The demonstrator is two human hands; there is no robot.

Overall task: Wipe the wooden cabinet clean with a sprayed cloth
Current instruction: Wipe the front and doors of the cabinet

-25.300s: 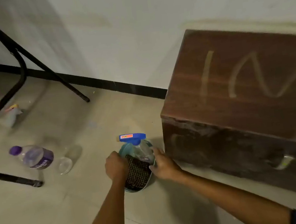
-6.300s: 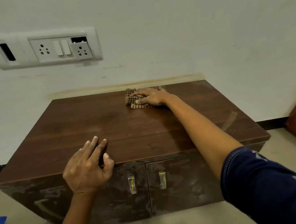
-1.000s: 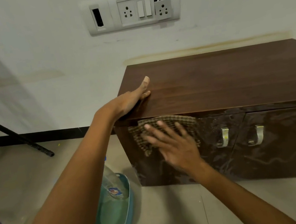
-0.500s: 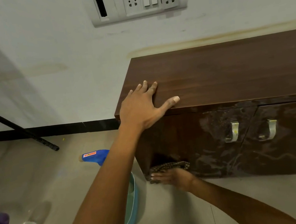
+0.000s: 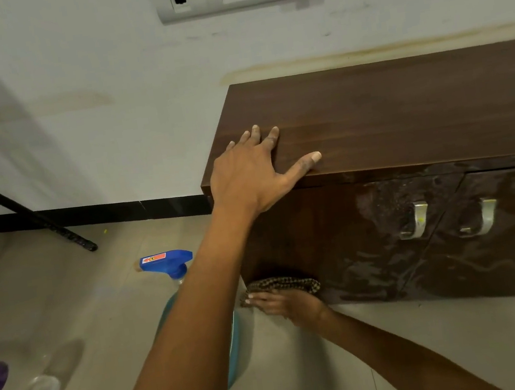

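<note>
Low in the frame's middle, the right hand [image 5: 292, 305] presses the cloth [image 5: 282, 284] flat-fingered against the cabinet [image 5: 403, 116]; the left hand [image 5: 253, 172] rests splayed on top, grasping nothing. Swinging back could topple the spray bottle [image 5: 167, 262].

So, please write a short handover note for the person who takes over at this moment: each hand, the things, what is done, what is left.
Left hand: flat and open on the dark wooden cabinet, at its left front corner.
Right hand: presses the brown checked cloth against the bottom of the left door.
Blue-headed spray bottle: in the teal tub on the floor.
Done: top looks clean.
Left: both doors show smears around the metal handles.
</note>
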